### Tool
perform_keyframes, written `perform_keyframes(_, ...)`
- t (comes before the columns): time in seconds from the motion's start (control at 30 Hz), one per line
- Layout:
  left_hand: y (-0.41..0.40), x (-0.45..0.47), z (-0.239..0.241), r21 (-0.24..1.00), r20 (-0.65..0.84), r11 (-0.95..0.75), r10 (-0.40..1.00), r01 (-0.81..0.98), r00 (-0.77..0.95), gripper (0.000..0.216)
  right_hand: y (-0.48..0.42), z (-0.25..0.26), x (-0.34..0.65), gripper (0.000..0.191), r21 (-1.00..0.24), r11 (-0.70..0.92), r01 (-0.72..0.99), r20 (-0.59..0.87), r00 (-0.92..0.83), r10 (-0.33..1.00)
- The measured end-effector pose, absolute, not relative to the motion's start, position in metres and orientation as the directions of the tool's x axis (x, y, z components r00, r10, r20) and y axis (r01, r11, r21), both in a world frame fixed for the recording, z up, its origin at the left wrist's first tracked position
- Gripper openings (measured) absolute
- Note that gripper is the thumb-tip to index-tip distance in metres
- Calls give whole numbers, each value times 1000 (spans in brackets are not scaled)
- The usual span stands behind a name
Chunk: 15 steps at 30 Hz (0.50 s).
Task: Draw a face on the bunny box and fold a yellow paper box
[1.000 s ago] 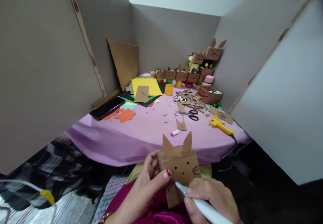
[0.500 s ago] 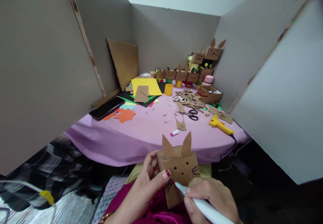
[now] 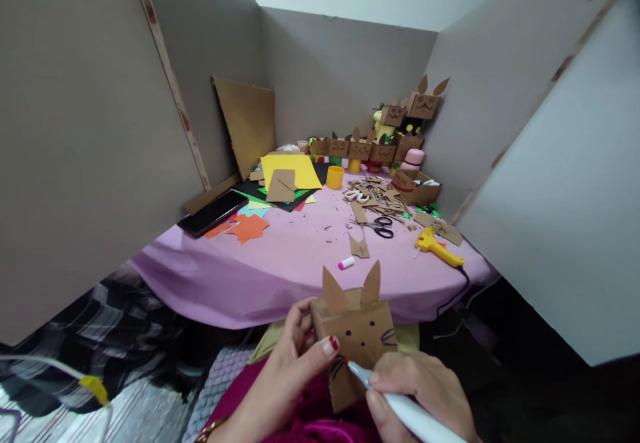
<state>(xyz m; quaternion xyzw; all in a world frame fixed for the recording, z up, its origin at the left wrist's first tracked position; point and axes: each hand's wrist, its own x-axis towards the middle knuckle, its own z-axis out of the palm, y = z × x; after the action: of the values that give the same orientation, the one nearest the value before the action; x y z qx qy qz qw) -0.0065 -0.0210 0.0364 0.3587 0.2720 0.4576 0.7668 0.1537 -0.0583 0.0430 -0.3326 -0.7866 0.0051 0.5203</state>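
Observation:
My left hand point(image 3: 300, 356) is closed round the left side of a small cardboard box point(image 3: 365, 356), thumb pressed on its front face. Two pointed cardboard ears stand on top of the box, and dark eyes, a nose dot and whisker lines are drawn on the front. In my right hand point(image 3: 425, 390) is a white marker pen point(image 3: 400, 406). Its reddish tip touches or nearly touches the box beside my left thumb, near the left whisker lines. On the table in front lies a marker cap point(image 3: 346, 264), white with a pink end.
Black-handled scissors point(image 3: 383, 227), a yellow glue gun point(image 3: 440, 248) and cardboard scraps point(image 3: 375, 193) lie on the pink-covered table point(image 3: 290, 263). Coloured paper point(image 3: 293, 168) and a phone point(image 3: 213, 214) are at left. Several finished box heads point(image 3: 359, 150) stand behind. Grey panels surround the table.
Almost nothing differs. The marker tip has stayed close to the same place by the left whiskers, and both hands keep their hold.

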Motion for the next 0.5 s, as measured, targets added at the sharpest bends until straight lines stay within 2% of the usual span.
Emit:
perform_keyframes(0.2, -21, -7, 35, 802, -85, 326, 892, -501, 444, 53, -59, 43, 151, 10, -318, 785, 531, 864, -178, 470)
perform_keyframes(0.5, -20, -7, 34, 805, -89, 324, 895, -497, 438, 52, -60, 41, 150, 11, -392, 762, 515, 838, -143, 527)
